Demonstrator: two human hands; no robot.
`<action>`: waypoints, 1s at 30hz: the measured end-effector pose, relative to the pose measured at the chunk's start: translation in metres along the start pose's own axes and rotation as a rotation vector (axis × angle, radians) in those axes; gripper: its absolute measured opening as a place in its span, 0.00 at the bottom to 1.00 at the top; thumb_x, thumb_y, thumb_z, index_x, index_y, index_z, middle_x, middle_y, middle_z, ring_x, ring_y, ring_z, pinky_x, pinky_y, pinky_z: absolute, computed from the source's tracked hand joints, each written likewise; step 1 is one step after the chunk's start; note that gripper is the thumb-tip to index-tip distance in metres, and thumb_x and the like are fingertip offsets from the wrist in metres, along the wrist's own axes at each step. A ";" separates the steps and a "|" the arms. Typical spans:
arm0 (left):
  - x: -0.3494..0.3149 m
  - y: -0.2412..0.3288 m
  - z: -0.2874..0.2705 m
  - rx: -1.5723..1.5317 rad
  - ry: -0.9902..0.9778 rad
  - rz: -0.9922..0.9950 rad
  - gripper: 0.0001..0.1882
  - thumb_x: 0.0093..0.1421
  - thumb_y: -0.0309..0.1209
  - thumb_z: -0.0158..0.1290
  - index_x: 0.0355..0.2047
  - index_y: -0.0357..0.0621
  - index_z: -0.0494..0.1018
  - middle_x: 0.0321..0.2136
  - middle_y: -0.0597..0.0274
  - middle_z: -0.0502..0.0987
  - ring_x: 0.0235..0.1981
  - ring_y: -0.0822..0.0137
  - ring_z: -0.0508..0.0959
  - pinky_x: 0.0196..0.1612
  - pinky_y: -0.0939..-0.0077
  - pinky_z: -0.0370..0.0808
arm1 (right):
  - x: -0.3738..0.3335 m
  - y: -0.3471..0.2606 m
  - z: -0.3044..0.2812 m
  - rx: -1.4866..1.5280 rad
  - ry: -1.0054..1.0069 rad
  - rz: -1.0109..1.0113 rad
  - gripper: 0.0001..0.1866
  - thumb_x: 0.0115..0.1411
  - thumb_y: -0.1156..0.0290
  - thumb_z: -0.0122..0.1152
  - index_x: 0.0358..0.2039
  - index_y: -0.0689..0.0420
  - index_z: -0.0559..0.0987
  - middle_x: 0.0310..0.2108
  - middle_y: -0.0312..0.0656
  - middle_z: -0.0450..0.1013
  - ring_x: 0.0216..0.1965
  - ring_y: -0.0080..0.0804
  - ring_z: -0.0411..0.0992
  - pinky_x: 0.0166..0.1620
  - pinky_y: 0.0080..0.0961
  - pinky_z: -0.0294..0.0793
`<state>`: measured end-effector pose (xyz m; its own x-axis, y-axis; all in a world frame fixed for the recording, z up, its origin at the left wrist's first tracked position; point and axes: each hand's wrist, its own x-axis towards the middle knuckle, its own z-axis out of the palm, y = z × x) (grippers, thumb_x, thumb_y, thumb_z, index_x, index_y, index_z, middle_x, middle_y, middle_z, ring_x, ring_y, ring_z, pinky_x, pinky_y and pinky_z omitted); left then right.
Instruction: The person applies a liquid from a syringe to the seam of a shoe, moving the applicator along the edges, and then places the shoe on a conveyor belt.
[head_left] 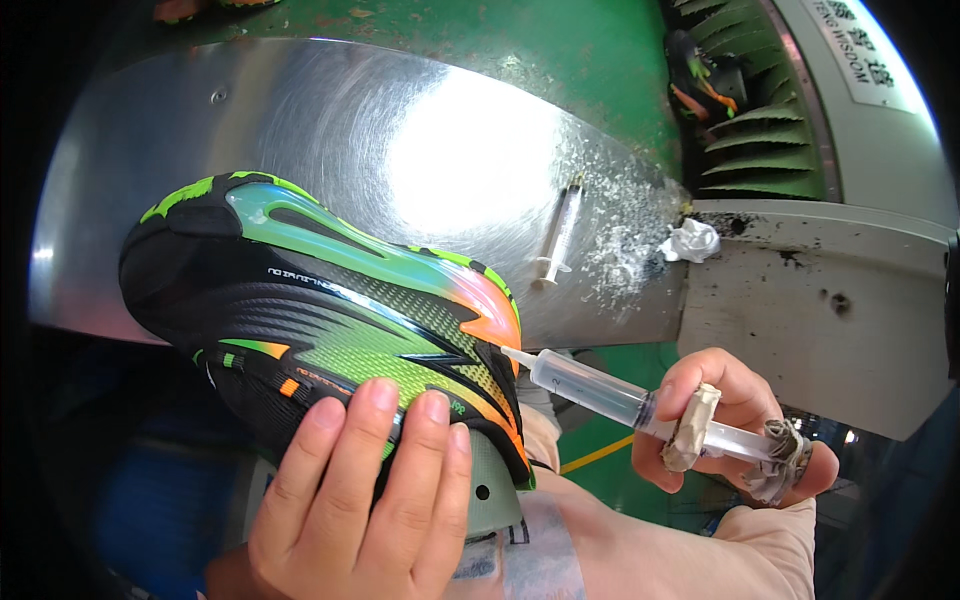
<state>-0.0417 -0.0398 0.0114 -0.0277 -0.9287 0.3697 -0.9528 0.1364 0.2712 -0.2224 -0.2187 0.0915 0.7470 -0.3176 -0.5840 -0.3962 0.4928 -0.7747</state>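
A black sneaker [330, 320] with green and orange trim lies tilted on its side in front of me, sole edge toward the far side, heel to the right. My left hand [370, 500] grips it, fingers laid over the laced upper near the collar. A grey-green shoe last [495, 485] fills its opening. In my right hand [730, 430] is a clear plastic syringe [590, 390], its flange and plunger end wrapped in tape. The thumb sits at the plunger end. The syringe tip meets or nearly meets the sneaker at the heel, where sole and upper join.
Beyond the sneaker stretches a shiny metal plate [330, 130]. A second syringe [560, 230] lies on it, beside whitish residue [625, 240] and a crumpled white tissue [690, 241]. At the far right, another sneaker [700, 80] rests by the curtain strips of a machine [880, 140].
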 end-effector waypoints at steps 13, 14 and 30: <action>0.073 -0.019 -0.018 0.148 -0.197 0.071 0.18 0.51 0.27 0.57 0.44 0.44 0.72 0.37 0.47 0.77 0.36 0.48 0.79 0.39 0.60 0.79 | 0.023 0.082 -0.051 0.727 -0.355 -0.385 0.71 0.29 0.23 0.62 0.59 0.72 0.53 0.42 0.44 0.65 0.39 0.22 0.64 0.42 0.17 0.63; 0.080 -0.023 -0.023 0.135 -0.212 0.118 0.24 0.50 0.28 0.57 0.49 0.43 0.69 0.40 0.45 0.77 0.38 0.45 0.79 0.41 0.57 0.78 | 0.025 0.086 -0.050 0.778 -0.370 -0.391 0.72 0.28 0.23 0.63 0.59 0.71 0.52 0.42 0.44 0.65 0.38 0.22 0.63 0.42 0.16 0.62; 0.179 -0.025 -0.008 -0.162 -0.471 -0.505 0.34 0.50 0.32 0.56 0.58 0.31 0.63 0.36 0.51 0.79 0.38 0.66 0.79 0.45 0.75 0.72 | 0.029 0.117 -0.072 0.749 -0.287 -0.432 0.65 0.31 0.32 0.69 0.59 0.66 0.55 0.42 0.45 0.66 0.43 0.28 0.67 0.47 0.24 0.68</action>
<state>-0.0204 -0.2065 0.0779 0.2433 -0.9372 -0.2499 -0.8276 -0.3349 0.4504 -0.2857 -0.2287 -0.0334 0.8940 -0.4320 -0.1193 0.3242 0.8071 -0.4934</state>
